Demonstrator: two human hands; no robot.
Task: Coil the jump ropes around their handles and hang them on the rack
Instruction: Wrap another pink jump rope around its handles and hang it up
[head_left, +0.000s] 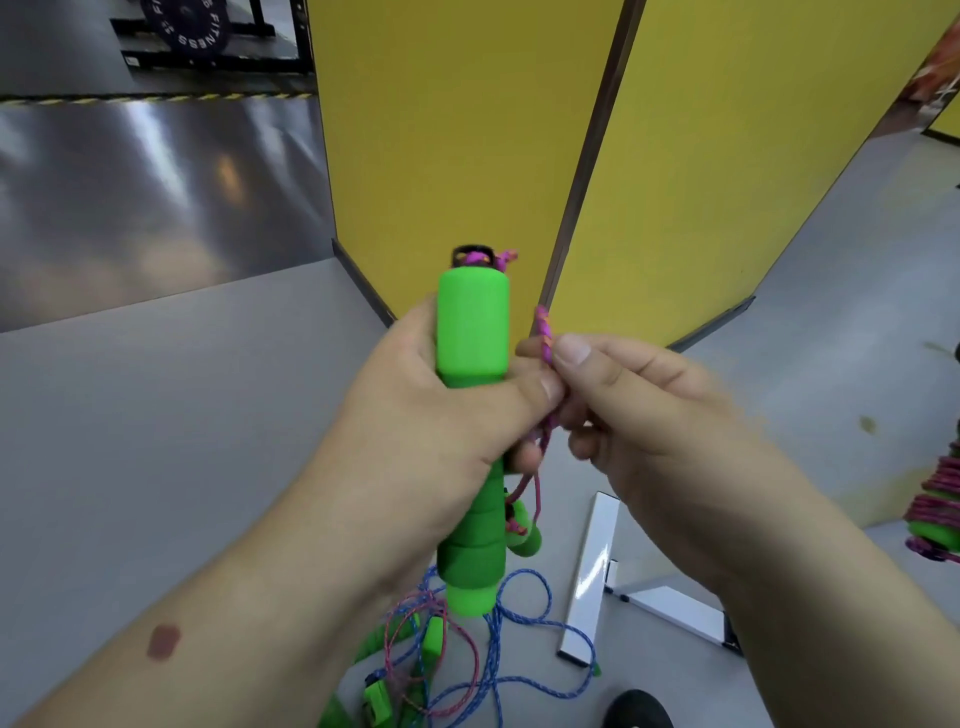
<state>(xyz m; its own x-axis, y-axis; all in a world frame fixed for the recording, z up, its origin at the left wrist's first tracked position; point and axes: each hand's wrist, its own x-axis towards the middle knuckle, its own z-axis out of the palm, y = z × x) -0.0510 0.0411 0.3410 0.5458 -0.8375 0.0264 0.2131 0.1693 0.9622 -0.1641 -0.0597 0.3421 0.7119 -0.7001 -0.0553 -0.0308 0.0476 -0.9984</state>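
— Head view first: how many ropes and handles can you count?

— One green handle (471, 332) stands upright in the left hand (441, 415), with a black loop (470, 254) at its top end. A second green handle (522, 530) hangs just beside the lower part of the first one. A pink rope (544, 332) runs from the top loop down past both hands. On the floor (156, 441) below lies a loose tangle: one blue rope (524, 623), one more pink rope (441, 660), and several green handles (376, 696) whose number I cannot tell. At the right edge one coiled rope bundle (937, 504), pink over green, hangs partly out of frame.

— And the grip of each hand?

— Left hand is wrapped around the middle of the upright handle, thumb across its front. Right hand (649, 415) pinches the pink rope between thumb and forefinger, just beside the handle's right side; the two hands touch.

— Where does the rope sit relative to them?

— It rises above the right thumb, passes between the hands, and loops down under them toward the hanging handle.

— Anything else around?

— Two yellow panels (727, 156) stand behind, a white frame (592, 577) lies on the floor, and one weight plate (187, 26) sits far back at the upper left.
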